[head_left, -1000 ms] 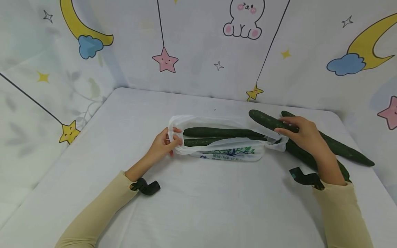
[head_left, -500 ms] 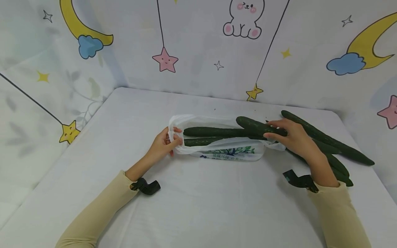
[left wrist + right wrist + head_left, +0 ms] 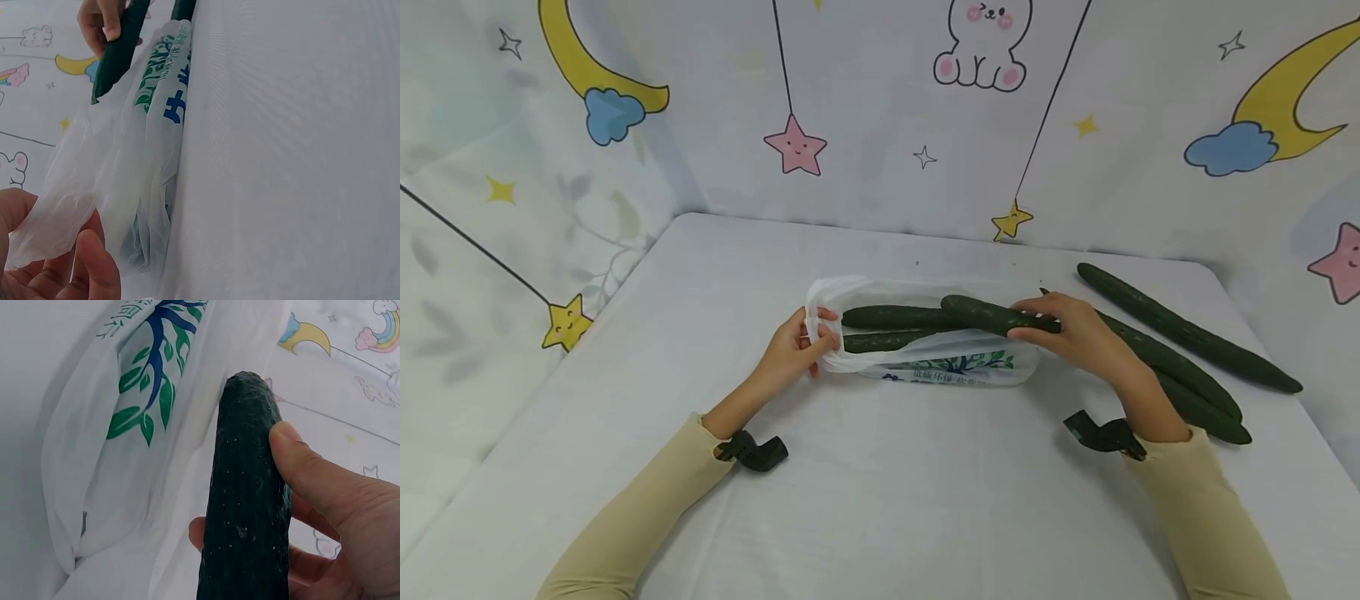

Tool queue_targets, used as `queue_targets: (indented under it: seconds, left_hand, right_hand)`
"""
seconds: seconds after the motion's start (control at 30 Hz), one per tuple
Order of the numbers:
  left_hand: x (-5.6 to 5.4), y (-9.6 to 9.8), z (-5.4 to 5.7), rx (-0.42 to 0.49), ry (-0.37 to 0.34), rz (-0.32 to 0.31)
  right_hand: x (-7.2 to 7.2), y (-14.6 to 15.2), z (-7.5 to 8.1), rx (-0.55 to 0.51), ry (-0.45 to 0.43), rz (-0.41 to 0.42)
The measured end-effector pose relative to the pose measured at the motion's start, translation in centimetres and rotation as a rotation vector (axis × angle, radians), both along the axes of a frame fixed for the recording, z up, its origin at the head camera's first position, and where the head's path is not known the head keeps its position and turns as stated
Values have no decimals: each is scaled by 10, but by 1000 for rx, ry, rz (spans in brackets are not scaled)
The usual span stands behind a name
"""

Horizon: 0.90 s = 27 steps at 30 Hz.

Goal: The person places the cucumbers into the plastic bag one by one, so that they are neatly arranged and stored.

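Observation:
A white plastic bag point(image 3: 880, 362) with a green and blue tree print lies on its side at mid-table, its mouth spread wide. My left hand point(image 3: 802, 343) pinches the bag's left rim; in the left wrist view the thin film point(image 3: 69, 212) runs between thumb and fingers. Inside lie two cucumbers, the upper cucumber point(image 3: 887, 317) and the lower cucumber point(image 3: 876, 342). With thumb and fingers my right hand point(image 3: 1063, 329) grips another cucumber point(image 3: 247, 481) near its right end, holding it over the bag opening, where it overlaps the upper cucumber in the head view.
To the right, one long cucumber point(image 3: 1187, 329) lies diagonally near the table's far right. Two more, one cucumber point(image 3: 1195, 375) against another cucumber point(image 3: 1213, 417), lie beside the right forearm. A patterned cloth backdrop point(image 3: 865, 108) rises behind the white table point(image 3: 880, 500).
My right hand has carried its cucumber leftward and lower, from beyond the bag's right end to over its opening. The left hand keeps its place on the rim.

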<state>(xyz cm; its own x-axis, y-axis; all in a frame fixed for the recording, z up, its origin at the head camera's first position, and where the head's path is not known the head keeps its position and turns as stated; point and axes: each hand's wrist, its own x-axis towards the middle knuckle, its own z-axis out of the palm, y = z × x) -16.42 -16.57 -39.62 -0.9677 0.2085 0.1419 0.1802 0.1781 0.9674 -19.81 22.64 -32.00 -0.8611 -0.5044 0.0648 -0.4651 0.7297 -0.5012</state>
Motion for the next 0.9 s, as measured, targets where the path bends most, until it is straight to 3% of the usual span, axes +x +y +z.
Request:
queue_targets:
  seconds: [0.47, 0.9]
  left_hand:
    - [0, 2, 1, 1, -6, 6]
    - [1, 2, 1, 3, 4, 4]
  right_hand:
    - [-7, -25, -10, -26, -46, 62]
    - [-20, -52, -20, 7, -34, 125]
